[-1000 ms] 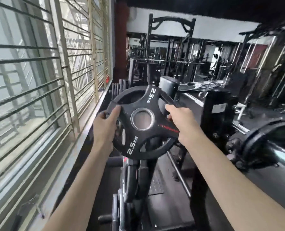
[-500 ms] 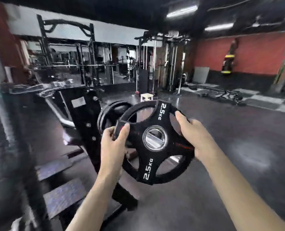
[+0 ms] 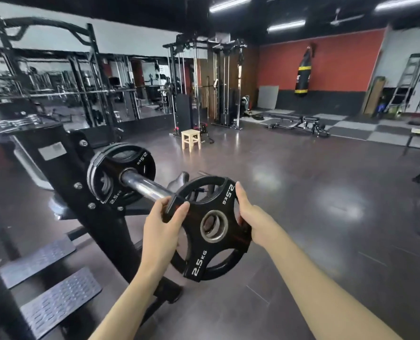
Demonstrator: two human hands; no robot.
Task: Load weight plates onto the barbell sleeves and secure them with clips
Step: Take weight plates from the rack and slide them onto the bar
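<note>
Both my hands, left [image 3: 163, 223] and right [image 3: 251, 217], grip the plate [image 3: 211, 229], bore facing me; sleeve [image 3: 146, 186] points near-right, plates [image 3: 120, 176] loaded at its far end.

Bare sleeve ahead, rack crowding the left

The chrome steel barbell sleeve [image 3: 145, 186] lies bare between the black 2.5 kg plates already loaded [image 3: 124, 174] and the black three-spoke 2.5 kg plate [image 3: 209, 228] held at its tip; the black steel rack upright [image 3: 81, 182] blocks the left, while the glossy dark floor [image 3: 302, 192] lies open to the right.
</note>
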